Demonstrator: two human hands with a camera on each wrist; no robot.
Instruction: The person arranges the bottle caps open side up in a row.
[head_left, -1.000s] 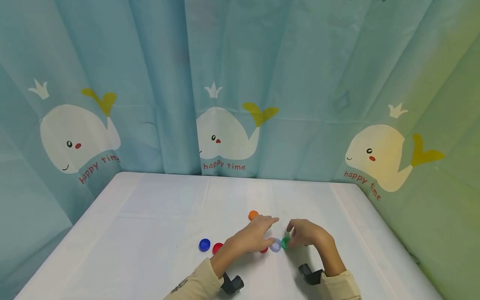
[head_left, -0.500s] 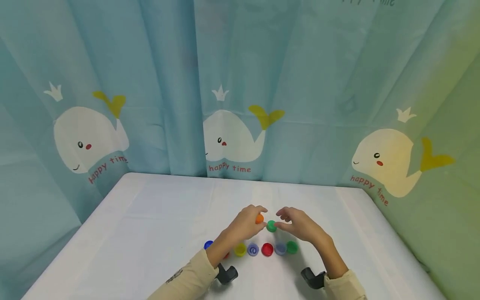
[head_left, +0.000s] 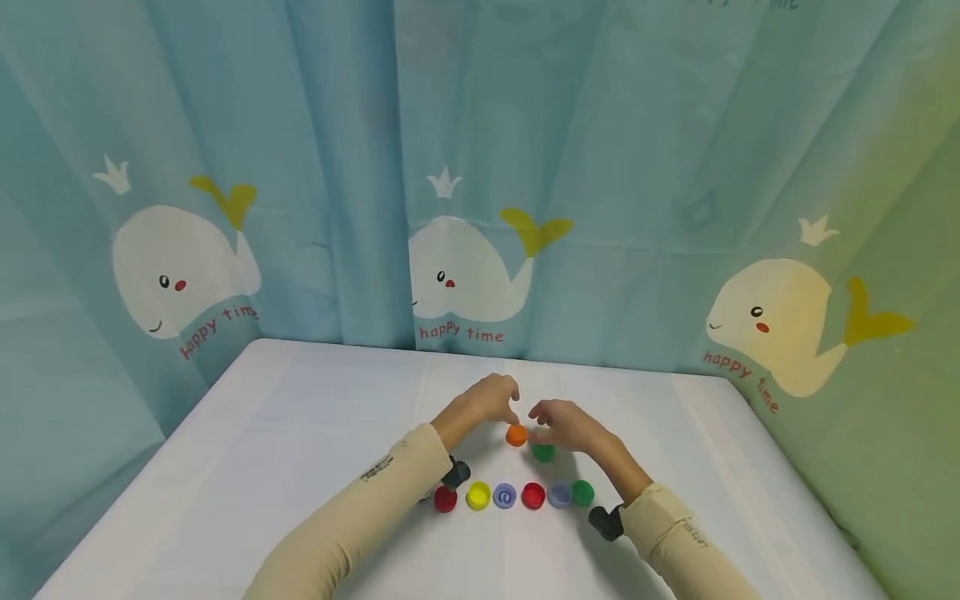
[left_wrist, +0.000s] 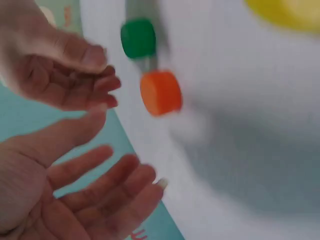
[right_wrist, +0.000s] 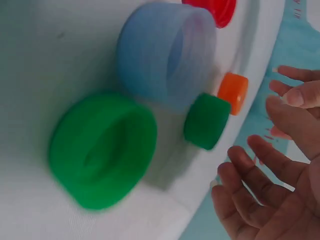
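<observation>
In the head view my left hand [head_left: 489, 400] hovers just beyond an orange bottle cap [head_left: 516, 435], its fingers loosely spread and holding nothing. My right hand [head_left: 572, 427] hangs above and behind a green bottle cap [head_left: 543, 453], which it partly covers; its fingers are relaxed with nothing between them. Both wrist views show the hands facing each other, thumbs close together, apart from the caps. The orange cap [left_wrist: 160, 93] and green cap [left_wrist: 138, 38] stand side by side on the white table, as the right wrist view also shows.
Nearer the person runs a row of caps: red [head_left: 446, 498], yellow [head_left: 478, 495], lavender with a swirl [head_left: 505, 496], another red [head_left: 534, 495], translucent bluish [head_left: 559, 495] and green [head_left: 582, 492]. The left arm covers the row's left end. A whale-print curtain [head_left: 337, 250] hangs behind the table [head_left: 315, 392].
Both hands have moved forward, away from the row. The left hand has drawn back from beside the orange cap; the right hand has shifted left over the single green cap.
</observation>
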